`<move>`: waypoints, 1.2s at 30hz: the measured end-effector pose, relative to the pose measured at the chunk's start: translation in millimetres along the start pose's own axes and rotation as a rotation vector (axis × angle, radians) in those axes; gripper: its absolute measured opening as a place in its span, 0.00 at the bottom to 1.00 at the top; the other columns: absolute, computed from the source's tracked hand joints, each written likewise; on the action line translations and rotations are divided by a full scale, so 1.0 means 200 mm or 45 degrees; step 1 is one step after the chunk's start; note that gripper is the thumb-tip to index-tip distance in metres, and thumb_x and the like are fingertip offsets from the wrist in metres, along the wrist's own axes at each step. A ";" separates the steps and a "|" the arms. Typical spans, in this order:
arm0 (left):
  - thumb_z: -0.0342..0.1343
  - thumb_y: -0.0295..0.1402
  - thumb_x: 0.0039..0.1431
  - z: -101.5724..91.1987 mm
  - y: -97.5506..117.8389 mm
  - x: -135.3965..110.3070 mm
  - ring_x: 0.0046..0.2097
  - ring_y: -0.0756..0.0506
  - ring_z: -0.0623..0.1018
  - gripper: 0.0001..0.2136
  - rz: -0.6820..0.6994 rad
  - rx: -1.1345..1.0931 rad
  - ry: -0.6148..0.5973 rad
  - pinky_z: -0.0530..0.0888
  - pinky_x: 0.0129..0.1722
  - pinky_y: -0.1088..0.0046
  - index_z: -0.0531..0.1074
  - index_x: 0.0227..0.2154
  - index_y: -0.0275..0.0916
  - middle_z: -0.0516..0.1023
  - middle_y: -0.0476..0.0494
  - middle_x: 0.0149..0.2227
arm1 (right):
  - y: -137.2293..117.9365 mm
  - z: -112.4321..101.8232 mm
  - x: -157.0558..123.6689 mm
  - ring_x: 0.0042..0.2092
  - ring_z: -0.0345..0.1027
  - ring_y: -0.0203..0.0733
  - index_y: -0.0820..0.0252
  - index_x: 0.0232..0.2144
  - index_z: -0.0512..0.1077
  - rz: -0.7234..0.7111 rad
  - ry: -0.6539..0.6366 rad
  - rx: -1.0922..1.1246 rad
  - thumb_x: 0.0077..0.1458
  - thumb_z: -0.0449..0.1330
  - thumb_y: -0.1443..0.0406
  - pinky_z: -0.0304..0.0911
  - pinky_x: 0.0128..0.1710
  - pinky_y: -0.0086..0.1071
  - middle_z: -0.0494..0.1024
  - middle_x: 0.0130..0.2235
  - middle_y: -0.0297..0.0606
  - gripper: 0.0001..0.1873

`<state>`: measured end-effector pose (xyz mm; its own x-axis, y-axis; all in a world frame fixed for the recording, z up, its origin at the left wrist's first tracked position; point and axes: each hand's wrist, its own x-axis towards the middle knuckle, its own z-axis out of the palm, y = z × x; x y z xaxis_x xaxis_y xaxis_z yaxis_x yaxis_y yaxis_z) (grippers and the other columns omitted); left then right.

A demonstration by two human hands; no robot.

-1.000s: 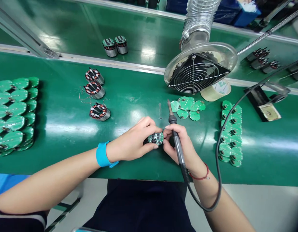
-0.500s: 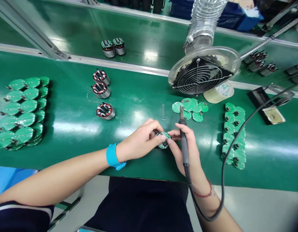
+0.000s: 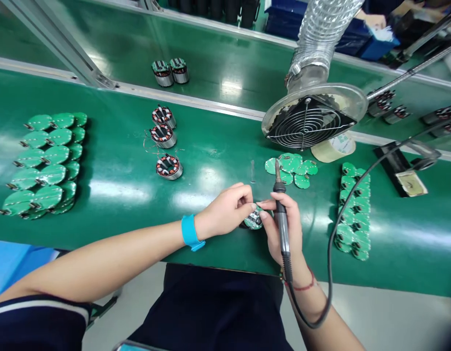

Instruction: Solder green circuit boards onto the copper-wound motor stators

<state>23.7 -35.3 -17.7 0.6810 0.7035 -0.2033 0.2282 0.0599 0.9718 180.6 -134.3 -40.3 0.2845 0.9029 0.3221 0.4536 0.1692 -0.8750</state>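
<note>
A round green circuit board [image 3: 253, 222] with dark parts on its face is low over the bench, between my hands. My left hand [image 3: 230, 210], wearing a blue wristband, has its thumb and curled fingers pinched at the board's upper left edge. What lies beneath the board is mostly hidden. In my right hand [image 3: 289, 226] a soldering iron [image 3: 282, 222] is gripped, its tip pointing up and away from the board. The right thumb and a fingertip also touch the board's right edge. Loose round boards [image 3: 291, 163] lie beyond the iron's tip.
Three wound motor stators [image 3: 168, 166] stand left of centre, two board-topped ones [image 3: 162, 73] behind the rail. Overlapping round boards [image 3: 51, 174] fill the left; more [image 3: 357, 212] lie right. A fume extractor [image 3: 309, 122] overhangs the bench near a tape roll [image 3: 333, 147] and soldering-iron stand [image 3: 402, 170].
The view has shifted slightly. My left fingers have curled in more tightly at the board's upper edge, and more of its face shows. The iron remains in my right hand.
</note>
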 end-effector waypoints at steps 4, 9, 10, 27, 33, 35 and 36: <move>0.56 0.33 0.68 -0.07 -0.01 0.01 0.30 0.52 0.72 0.04 0.011 0.006 -0.141 0.71 0.30 0.75 0.68 0.37 0.40 0.68 0.52 0.33 | 0.00 -0.02 -0.05 0.49 0.82 0.42 0.44 0.65 0.65 -0.023 -0.048 -0.119 0.68 0.62 0.66 0.76 0.54 0.41 0.85 0.47 0.33 0.26; 0.64 0.31 0.63 -0.21 -0.01 0.02 0.40 0.48 0.76 0.14 0.208 0.181 -0.512 0.76 0.43 0.70 0.73 0.51 0.41 0.74 0.46 0.46 | -0.03 -0.03 -0.13 0.58 0.79 0.52 0.46 0.70 0.60 -0.179 -0.117 -0.296 0.65 0.67 0.62 0.79 0.56 0.49 0.80 0.58 0.44 0.36; 0.64 0.30 0.63 -0.22 -0.01 0.02 0.41 0.48 0.76 0.14 0.229 0.195 -0.554 0.76 0.44 0.70 0.73 0.51 0.41 0.75 0.45 0.47 | -0.03 -0.02 -0.14 0.58 0.79 0.52 0.45 0.71 0.60 -0.193 -0.127 -0.316 0.65 0.67 0.63 0.79 0.56 0.49 0.80 0.58 0.44 0.36; 0.63 0.32 0.66 -0.20 0.00 -0.01 0.41 0.46 0.76 0.10 0.225 0.376 -0.540 0.74 0.43 0.70 0.74 0.47 0.39 0.77 0.43 0.47 | -0.04 -0.02 -0.12 0.56 0.82 0.50 0.50 0.56 0.68 -0.162 -0.132 -0.188 0.65 0.66 0.68 0.81 0.53 0.45 0.83 0.56 0.43 0.21; 0.68 0.42 0.63 -0.16 0.01 -0.04 0.51 0.40 0.79 0.27 0.329 0.511 -0.501 0.78 0.50 0.64 0.68 0.61 0.42 0.77 0.38 0.57 | -0.02 -0.08 -0.12 0.59 0.80 0.53 0.49 0.62 0.65 -0.249 -0.158 -0.274 0.65 0.66 0.64 0.76 0.61 0.55 0.83 0.57 0.45 0.26; 0.69 0.45 0.61 -0.11 0.00 -0.06 0.54 0.36 0.79 0.30 0.359 0.704 -0.415 0.78 0.53 0.58 0.67 0.61 0.41 0.77 0.35 0.57 | 0.01 -0.16 -0.06 0.60 0.80 0.54 0.50 0.64 0.65 -0.211 -0.132 -0.325 0.66 0.66 0.61 0.76 0.60 0.54 0.81 0.60 0.47 0.27; 0.69 0.45 0.62 -0.09 0.00 -0.07 0.54 0.35 0.80 0.28 0.361 0.798 -0.370 0.78 0.54 0.57 0.69 0.60 0.40 0.78 0.35 0.56 | 0.03 -0.20 -0.02 0.60 0.80 0.53 0.51 0.63 0.67 -0.179 -0.080 -0.369 0.66 0.65 0.61 0.77 0.58 0.52 0.81 0.60 0.47 0.26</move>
<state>2.6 -32.4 -13.5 0.9095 0.4110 -0.0627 0.3109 -0.5723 0.7588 216.0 -152.7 -32.4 0.1534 0.9029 0.4015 0.7088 0.1825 -0.6814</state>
